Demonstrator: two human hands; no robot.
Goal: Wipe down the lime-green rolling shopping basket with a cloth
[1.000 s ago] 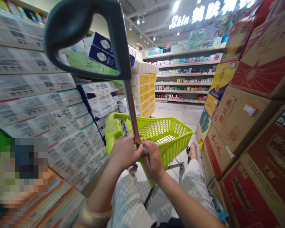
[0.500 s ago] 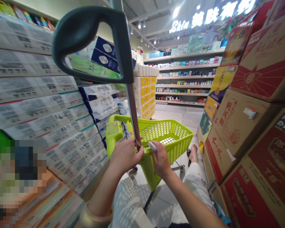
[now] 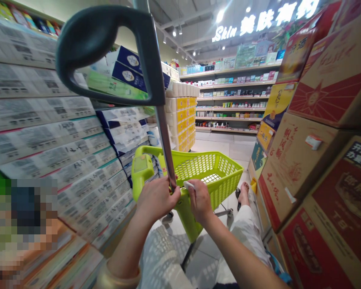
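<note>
A small lime-green shopping cart (image 3: 228, 186) stands in front of me, its slotted basket pointing away. From its near end rises a metal pole (image 3: 165, 140), leaning left, with a dark grey loop handle (image 3: 156, 68) high up. My left hand (image 3: 155, 198) is closed around the pole's lower end, by the basket's rim. Just right of it, my right hand (image 3: 201, 202) pinches a small folded white wipe or tissue (image 3: 189, 185) close to the near rim. The fingertips of the right hand are partly hidden.
White printed packs (image 3: 60, 136) are stacked high on the left. Liquor cartons (image 3: 303, 156) make a wall on the right. Ahead, yellow-and-white packs (image 3: 185, 120) stand near shelves (image 3: 231, 97) of small goods. My foot (image 3: 244, 192) is beside the cart.
The right hand and the white wipe have moved slightly left, closer to the pole. The left hand keeps its grip. The whole view has shifted a little.
</note>
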